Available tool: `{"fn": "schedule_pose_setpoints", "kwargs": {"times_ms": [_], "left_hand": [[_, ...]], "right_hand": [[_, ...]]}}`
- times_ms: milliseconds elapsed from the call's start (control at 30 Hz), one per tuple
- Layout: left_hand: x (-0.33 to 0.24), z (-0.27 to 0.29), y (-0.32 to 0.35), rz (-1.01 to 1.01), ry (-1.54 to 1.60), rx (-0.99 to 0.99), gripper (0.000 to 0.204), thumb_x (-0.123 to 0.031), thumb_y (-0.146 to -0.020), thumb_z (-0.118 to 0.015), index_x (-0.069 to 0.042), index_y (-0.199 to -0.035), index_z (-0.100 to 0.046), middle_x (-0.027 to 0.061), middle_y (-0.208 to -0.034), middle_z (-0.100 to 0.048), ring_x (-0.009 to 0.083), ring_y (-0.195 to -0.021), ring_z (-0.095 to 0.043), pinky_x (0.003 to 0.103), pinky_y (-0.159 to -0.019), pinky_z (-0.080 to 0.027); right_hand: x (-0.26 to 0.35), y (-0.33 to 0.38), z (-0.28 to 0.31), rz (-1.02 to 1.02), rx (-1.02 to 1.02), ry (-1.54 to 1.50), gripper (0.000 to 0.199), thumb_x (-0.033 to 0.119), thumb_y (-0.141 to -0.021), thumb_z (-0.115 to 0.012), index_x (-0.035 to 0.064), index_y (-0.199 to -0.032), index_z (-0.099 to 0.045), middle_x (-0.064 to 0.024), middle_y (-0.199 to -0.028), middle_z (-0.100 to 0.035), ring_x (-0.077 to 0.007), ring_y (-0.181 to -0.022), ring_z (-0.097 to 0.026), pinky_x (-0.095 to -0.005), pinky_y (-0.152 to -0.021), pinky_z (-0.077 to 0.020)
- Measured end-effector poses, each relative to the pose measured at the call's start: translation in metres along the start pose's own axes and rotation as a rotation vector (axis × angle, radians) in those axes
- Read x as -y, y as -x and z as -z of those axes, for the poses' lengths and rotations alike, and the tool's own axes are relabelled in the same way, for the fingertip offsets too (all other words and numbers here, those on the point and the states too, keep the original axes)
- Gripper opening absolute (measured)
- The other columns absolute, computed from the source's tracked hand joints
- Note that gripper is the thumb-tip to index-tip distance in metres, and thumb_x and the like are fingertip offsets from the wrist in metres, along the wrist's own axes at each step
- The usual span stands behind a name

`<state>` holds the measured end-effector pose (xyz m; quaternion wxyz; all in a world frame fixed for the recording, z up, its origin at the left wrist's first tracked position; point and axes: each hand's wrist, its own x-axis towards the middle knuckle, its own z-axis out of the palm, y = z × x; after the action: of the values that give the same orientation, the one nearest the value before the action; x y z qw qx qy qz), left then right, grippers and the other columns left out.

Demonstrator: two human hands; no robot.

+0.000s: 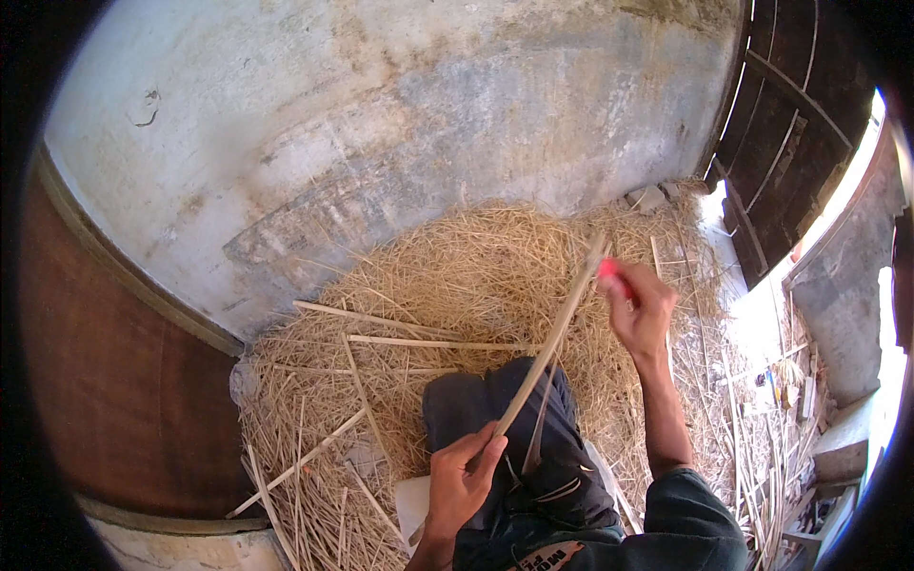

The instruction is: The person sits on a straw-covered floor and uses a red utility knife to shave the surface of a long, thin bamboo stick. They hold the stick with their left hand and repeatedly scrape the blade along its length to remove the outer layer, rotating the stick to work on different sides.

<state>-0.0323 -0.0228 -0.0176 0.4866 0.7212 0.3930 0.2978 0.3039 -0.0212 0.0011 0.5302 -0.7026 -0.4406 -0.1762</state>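
Note:
A long pale strip, seemingly bamboo [547,354], slants up and away to the right across my lap. Its near end is pinched between the thumb and fingers of my left hand [464,479]. Close to the strip's far end, my right hand [642,306] is closed around a small tool with a red handle [607,268]; its working part is too blurred to make out. A thin curled shaving [541,419] hangs beside the strip over my dark trousers [459,404].
Straw-like shavings [476,262] cover the floor up to the stained wall [428,114]. Several loose strips [405,341] lie on them to the left. A brown panel [133,352] stands at far left, a dark wooden door [785,114] at upper right. More long strips [738,457] lie at right.

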Motion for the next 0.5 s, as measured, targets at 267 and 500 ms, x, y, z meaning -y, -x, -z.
{"fn": "schedule_pose_setpoints", "kwargs": {"times_ms": [267,500], "left_hand": [[0.013,0.016,0.018,0.048,-0.067,-0.084,0.03,-0.02,-0.099,-0.078,0.0,-0.121,-0.077,0.008,-0.074,-0.066,0.0083,-0.06,-0.054,0.029,-0.053,-0.041],[0.002,0.032,-0.012,-0.022,-0.173,-0.219,0.031,-0.019,-0.096,-0.081,-0.001,-0.122,-0.078,0.0069,-0.078,-0.07,0.0071,-0.06,-0.054,0.027,-0.051,-0.038]], "right_hand": [[-0.103,-0.038,0.025,-0.387,-0.019,0.118,0.046,0.044,-0.101,-0.07,0.0018,-0.115,-0.079,-0.0135,-0.083,-0.075,-0.0223,-0.076,-0.071,-0.0385,-0.073,-0.0528],[-0.117,-0.004,0.034,-0.413,0.215,0.434,0.044,0.04,-0.098,-0.073,0.0053,-0.126,-0.073,-0.0141,-0.096,-0.077,-0.024,-0.087,-0.073,-0.0384,-0.078,-0.0544]]}}
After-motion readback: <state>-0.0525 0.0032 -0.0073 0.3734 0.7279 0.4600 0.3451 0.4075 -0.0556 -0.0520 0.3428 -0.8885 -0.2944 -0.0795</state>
